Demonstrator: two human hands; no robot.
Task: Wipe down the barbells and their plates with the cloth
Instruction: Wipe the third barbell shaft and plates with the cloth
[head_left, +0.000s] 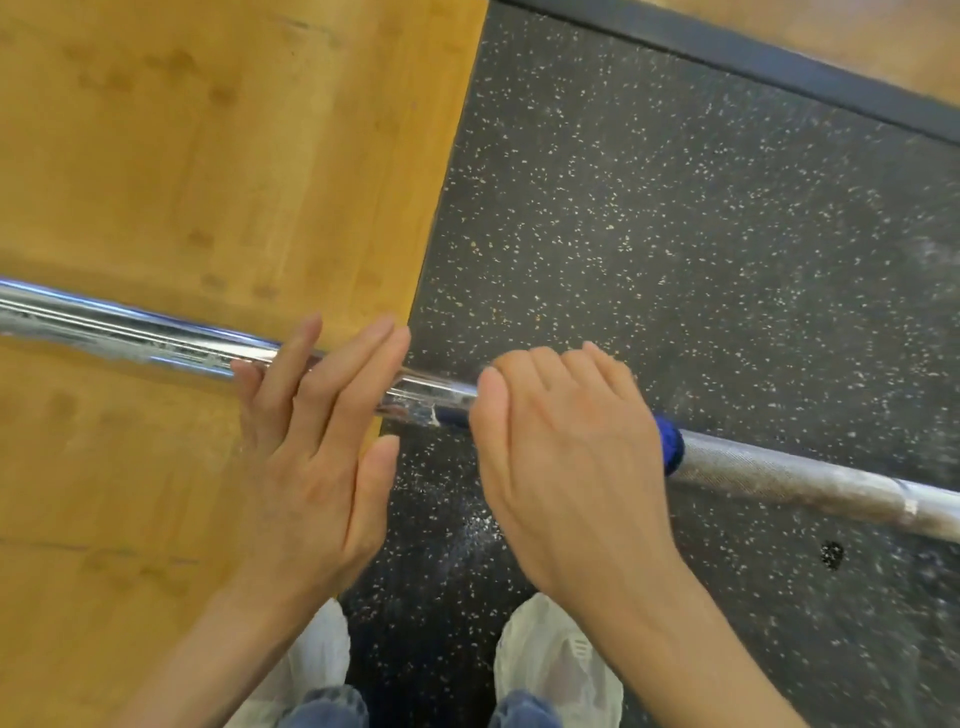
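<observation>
barbell (130, 332): both ends cut off by left and right edges; no plates in view
cloth (670, 449): mostly hidden under right hand (566, 457), only a blue bit shows at its right side
right hand fingertips: curled over the bar, out of sight
left hand (311, 447): covers a stretch of bar; touching or just above, cannot tell
shoes (556, 660): partly hidden by forearms, cut by bottom edge
whole frame: motion-blurred

Chrome barbell (130, 332) lies level; blue cloth (670, 449), seemingly wrapped round it

Bare forearms, blue jeans (332, 706), white shoe covers (558, 660)
</observation>
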